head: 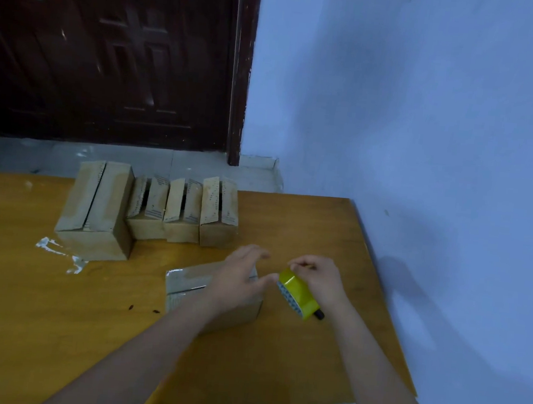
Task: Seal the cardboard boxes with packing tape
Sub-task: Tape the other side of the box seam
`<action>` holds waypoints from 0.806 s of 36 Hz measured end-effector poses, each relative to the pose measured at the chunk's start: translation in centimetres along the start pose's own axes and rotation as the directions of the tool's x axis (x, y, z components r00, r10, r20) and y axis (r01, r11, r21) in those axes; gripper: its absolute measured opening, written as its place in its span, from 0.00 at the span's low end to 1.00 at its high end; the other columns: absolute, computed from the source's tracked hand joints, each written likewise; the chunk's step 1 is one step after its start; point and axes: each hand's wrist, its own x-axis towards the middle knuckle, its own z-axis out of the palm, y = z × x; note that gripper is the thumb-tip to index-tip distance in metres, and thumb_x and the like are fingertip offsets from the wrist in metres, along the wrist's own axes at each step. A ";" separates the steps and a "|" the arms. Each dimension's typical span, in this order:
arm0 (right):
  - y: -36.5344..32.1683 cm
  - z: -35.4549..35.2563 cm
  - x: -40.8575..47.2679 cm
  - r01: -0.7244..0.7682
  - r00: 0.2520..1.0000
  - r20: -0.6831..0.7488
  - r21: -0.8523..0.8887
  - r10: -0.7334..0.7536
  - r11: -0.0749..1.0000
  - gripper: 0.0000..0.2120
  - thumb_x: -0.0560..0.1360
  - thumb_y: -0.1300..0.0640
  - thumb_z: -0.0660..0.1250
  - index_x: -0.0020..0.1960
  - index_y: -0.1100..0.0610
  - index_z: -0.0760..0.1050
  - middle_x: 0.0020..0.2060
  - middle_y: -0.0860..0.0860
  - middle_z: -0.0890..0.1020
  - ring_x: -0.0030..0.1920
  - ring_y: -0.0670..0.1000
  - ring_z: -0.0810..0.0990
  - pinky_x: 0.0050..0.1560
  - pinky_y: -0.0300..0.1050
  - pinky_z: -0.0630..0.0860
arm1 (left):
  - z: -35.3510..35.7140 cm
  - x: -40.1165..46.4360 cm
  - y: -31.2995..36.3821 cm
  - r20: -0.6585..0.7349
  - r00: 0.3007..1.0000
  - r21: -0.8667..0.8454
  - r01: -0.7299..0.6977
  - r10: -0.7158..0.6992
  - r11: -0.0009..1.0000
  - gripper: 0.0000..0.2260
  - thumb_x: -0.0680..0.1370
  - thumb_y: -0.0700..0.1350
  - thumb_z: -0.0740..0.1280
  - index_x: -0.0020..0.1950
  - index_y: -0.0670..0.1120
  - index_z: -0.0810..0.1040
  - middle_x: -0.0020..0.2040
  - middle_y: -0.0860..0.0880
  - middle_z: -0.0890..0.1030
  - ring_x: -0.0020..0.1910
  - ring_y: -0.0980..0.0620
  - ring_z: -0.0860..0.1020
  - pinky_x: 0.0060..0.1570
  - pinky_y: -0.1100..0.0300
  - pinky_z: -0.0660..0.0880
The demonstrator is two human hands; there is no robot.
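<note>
Five cardboard boxes, one yellow tape roll (297, 294).
Right hand (319, 280) grips the roll; left hand (238, 280), fingers spread, rests on the nearest box (185, 283), four boxes (147, 210) behind on the tabletop (22, 292).

Head-worn view, down over table (35, 326)

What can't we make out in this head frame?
- Near box, head view: the left hand and forearm cover most of its top, so tape coverage of the seam can't be judged.
- Yellow tape roll: right hand hides its far side; the free tape end isn't visible.
- Dark object behind the roll: mostly hidden, unidentifiable.
- Print on the four back boxes: too small and blurred.
</note>
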 end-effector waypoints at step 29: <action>-5.4 -1.0 -3.5 0.161 0.968 0.131 0.331 -0.214 0.930 0.20 0.72 0.47 0.66 0.47 0.65 0.76 0.37 0.55 0.78 0.39 0.51 0.76 0.42 0.47 0.71 | -4.2 5.5 2.0 0.067 0.876 -0.565 0.427 -0.477 0.706 0.15 0.78 0.33 0.58 0.33 0.42 0.72 0.23 0.47 0.76 0.20 0.54 0.76 0.37 0.55 0.77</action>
